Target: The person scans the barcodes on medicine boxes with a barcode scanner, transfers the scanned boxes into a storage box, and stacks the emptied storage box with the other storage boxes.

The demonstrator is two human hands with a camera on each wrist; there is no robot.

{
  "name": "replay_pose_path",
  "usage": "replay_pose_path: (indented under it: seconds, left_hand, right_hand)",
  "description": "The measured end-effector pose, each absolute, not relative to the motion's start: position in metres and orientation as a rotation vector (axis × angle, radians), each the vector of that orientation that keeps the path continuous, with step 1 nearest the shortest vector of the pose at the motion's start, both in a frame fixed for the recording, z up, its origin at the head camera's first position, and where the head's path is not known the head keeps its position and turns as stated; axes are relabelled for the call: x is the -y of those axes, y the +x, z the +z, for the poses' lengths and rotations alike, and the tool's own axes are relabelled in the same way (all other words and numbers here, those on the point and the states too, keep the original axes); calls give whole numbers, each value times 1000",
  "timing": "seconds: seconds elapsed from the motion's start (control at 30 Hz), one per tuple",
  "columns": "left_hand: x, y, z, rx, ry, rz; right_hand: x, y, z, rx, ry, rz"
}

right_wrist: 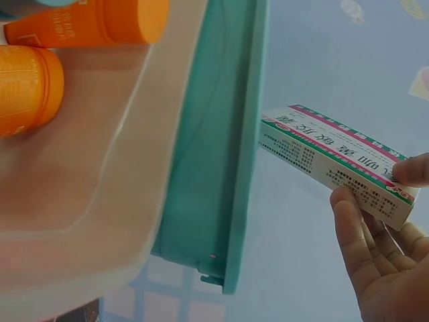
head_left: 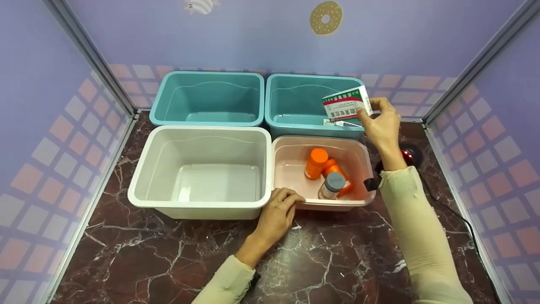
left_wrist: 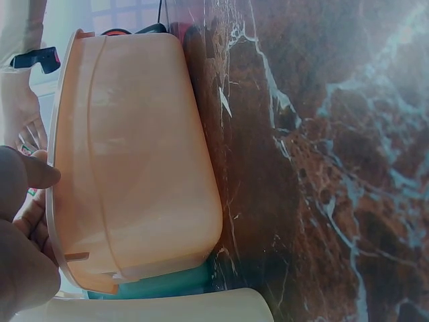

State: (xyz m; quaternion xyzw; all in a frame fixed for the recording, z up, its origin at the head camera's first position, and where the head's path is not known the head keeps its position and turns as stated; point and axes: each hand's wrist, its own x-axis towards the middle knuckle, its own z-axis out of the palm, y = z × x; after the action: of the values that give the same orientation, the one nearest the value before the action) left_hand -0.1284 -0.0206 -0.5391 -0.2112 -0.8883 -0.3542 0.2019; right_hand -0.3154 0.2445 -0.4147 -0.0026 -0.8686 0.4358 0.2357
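My right hand [head_left: 382,122] pinches one end of a medicine box [head_left: 346,104], white with green and red bands, over the right teal bin [head_left: 314,78]. In the right wrist view, the thumb lies on the box's printed face and the fingers support it from below. Inside that bin lies another box [head_left: 352,123], mostly hidden by the front rim. My left hand [head_left: 276,215] grips the front rim of the pink bin [head_left: 291,141] near its left corner. That bin holds an upright orange bottle [head_left: 316,164], a tipped orange bottle [head_left: 344,179] and a grey-capped bottle [head_left: 332,185].
A white bin [head_left: 200,204] stands left of the pink one, with another teal bin [head_left: 206,74] behind it. Near the right wall sits a dark device with red lights [head_left: 408,155], its black cable [head_left: 457,213] trailing forward. Patterned walls enclose the marbled table [head_left: 168,253].
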Motion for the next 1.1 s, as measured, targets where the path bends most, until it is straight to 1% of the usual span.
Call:
replay_pose_path:
  seconds: [0.6, 1.1]
  left_hand:
    - [21, -128, -539, 2465, -587, -986]
    - [20, -126, -539, 2451, -590, -991]
  right_hand:
    - [-218, -328, -428, 2572, 73, 1049]
    - [-207, -338, -442, 2636, 127, 1055]
